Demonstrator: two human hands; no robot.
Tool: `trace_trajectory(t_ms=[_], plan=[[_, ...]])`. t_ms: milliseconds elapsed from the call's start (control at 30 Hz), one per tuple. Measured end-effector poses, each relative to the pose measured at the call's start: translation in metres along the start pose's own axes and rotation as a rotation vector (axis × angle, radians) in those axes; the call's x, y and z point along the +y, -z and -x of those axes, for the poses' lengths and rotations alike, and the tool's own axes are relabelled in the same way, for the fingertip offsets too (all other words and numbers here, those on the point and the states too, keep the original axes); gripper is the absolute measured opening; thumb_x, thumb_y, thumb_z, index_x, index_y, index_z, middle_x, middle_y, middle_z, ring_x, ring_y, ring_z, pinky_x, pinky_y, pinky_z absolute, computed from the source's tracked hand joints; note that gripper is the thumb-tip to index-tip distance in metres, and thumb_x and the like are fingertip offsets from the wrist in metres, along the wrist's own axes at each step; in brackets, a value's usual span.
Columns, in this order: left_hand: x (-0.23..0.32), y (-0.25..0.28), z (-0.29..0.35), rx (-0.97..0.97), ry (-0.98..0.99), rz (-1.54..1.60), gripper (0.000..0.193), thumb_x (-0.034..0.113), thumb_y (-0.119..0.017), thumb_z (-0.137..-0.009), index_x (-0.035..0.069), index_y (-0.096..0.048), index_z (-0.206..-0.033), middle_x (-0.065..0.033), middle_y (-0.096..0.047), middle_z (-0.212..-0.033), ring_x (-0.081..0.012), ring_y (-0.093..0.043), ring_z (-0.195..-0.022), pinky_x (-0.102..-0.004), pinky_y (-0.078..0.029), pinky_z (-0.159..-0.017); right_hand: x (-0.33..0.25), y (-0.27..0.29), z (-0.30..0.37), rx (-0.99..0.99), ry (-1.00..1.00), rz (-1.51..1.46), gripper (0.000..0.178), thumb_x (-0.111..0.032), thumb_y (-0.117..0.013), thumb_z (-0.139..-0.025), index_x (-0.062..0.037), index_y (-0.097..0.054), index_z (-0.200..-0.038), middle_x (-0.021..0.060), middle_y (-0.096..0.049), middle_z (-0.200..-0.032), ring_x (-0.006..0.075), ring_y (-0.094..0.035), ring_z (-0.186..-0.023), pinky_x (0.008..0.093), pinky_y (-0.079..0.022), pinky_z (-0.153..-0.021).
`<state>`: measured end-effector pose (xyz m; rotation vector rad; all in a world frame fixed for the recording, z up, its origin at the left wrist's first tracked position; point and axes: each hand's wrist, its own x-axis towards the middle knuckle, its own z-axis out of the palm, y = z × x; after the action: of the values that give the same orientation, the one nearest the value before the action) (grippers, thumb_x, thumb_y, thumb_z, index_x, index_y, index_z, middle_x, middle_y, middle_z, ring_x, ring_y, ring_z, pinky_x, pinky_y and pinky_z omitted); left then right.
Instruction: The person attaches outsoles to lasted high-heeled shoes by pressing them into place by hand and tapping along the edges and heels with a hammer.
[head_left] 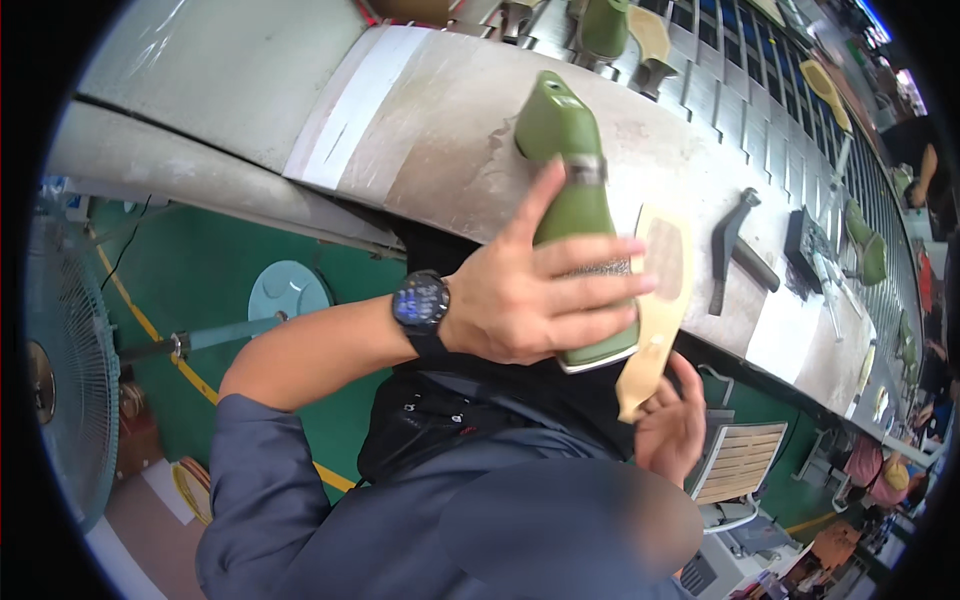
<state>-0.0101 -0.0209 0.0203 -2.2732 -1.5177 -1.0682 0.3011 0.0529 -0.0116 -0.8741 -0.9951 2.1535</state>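
Note:
My left hand (550,300), with a dark watch on its wrist, is wrapped over a green shoe last (562,122) with a metal band across it. The last is tilted over the near edge of the bench, its lower part under my fingers. Beside it is a tan insole (663,262), its narrow lower end past the bench edge. The fingertips of my left hand overlap the insole's side. My right hand (675,430) is at that lower end, fingers curled against it and partly hidden.
A hammer (735,245) with a dark handle lies right of the insole, near a black box (803,245). Beyond the worktable (440,150) runs a slatted metal conveyor (700,75) carrying more green lasts (605,28) and insoles. A fan (75,370) and a round blue stool (288,292) stand at left.

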Motion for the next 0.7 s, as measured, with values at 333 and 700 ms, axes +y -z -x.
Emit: trace_trajectory(t_ms=[333,700], plan=[[-0.042,0.062,-0.090,0.387,0.545,1.091,0.063,0.008,-0.066,-0.096,-0.001,-0.040,-0.152,-0.0298,-0.063,-0.136,-0.0319,-0.066,-0.125,-0.0423,-0.056,-0.104,-0.028,-0.055,-0.055,-0.214,0.207,0.127,0.031,-0.018,-0.066,-0.103,0.0100,-0.064,-0.117,0.0216,-0.075,-0.098,0.0256,-0.075,-0.080,0.0401,-0.064,-0.074],[-0.004,0.072,-0.089,0.387,0.519,1.348,0.054,0.041,-0.050,-0.110,-0.004,-0.049,-0.139,-0.0353,-0.060,-0.136,-0.0426,-0.065,-0.126,-0.0533,-0.056,-0.104,-0.078,-0.161,-0.054,-0.430,0.159,0.207,0.028,-0.016,-0.061,-0.106,0.0090,-0.074,-0.104,0.0165,-0.078,-0.090,0.0167,-0.074,-0.075,0.0298,-0.060,-0.064]])
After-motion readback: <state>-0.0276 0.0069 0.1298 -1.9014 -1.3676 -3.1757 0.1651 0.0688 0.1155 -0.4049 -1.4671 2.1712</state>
